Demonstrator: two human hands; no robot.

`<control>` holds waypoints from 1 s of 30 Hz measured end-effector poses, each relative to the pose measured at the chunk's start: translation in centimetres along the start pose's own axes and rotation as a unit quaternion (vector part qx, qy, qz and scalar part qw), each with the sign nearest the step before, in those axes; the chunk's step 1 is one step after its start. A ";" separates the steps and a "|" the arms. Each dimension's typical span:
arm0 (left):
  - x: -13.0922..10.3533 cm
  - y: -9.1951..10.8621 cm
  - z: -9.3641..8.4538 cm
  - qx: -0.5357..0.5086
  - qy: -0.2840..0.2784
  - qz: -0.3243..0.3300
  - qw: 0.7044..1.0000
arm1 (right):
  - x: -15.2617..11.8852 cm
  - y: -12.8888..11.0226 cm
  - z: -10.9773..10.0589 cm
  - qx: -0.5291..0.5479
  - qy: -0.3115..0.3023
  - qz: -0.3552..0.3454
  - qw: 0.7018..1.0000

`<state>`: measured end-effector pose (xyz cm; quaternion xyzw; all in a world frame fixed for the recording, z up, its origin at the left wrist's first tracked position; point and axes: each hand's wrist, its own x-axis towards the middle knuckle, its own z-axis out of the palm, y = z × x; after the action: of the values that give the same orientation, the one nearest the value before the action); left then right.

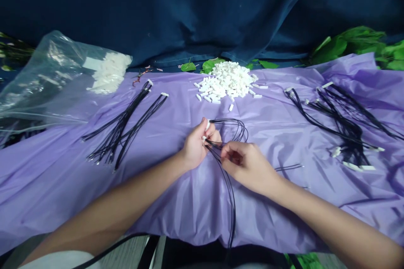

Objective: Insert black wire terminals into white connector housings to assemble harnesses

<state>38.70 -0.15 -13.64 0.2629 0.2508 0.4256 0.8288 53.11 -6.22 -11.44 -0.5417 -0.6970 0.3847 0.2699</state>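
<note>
My left hand (199, 143) is closed on a black wire harness (237, 124) with small white plug connectors at its ends. One white connector (208, 124) shows at the thumb tip, another lower in the palm. The harness wires loop out to the right, and several strands hang down past the table's front edge. Just right of it, my right hand (244, 163) pinches black wires between thumb and forefinger. Wire ends (288, 167) stick out beyond the right wrist, low over the cloth. Exactly which strands the right fingertips grip is hard to see.
A heap of white connectors (229, 80) lies at the back middle. Wire bundles (126, 122) rest at left, and finished-looking harnesses (347, 126) at right. A clear plastic bag (59, 80) holds white pieces. Purple cloth (170, 201) covers the table; green leaves (353, 44) stand behind.
</note>
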 end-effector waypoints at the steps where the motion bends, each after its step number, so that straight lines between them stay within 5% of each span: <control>1: 0.0 0.0 0.0 0.002 -0.002 -0.001 1.000 | 0.0 -0.2 -0.1 -0.027 -0.007 0.006 1.000; 7: -0.1 -0.3 0.0 0.015 -0.006 0.003 1.000 | -0.4 -0.9 0.0 -0.150 -0.025 0.038 0.988; 13: 0.0 -0.2 0.1 0.021 -0.001 -0.001 1.000 | -0.7 -0.8 -0.6 -0.162 -0.063 0.024 0.985; 19: 0.0 0.3 0.2 -0.001 0.020 0.002 1.000 | -0.9 -0.3 -5.7 -0.052 -0.179 -0.054 0.981; 23: 0.1 0.7 0.1 -0.035 0.042 -0.005 0.999 | -1.5 0.3 -10.3 0.039 -0.289 0.071 0.954; 26: 0.3 0.9 -0.1 -0.072 0.050 -0.007 0.996 | -2.4 0.7 -13.1 0.111 -0.260 0.097 0.954; 30: 0.5 0.9 -0.3 -0.098 0.057 -0.017 0.993 | -3.0 1.9 -14.7 0.207 -0.191 0.023 0.959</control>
<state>38.24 0.75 -13.39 0.1511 0.2591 0.4486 0.8419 66.58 -5.32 -4.69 -0.4066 -0.6281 0.6226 0.2291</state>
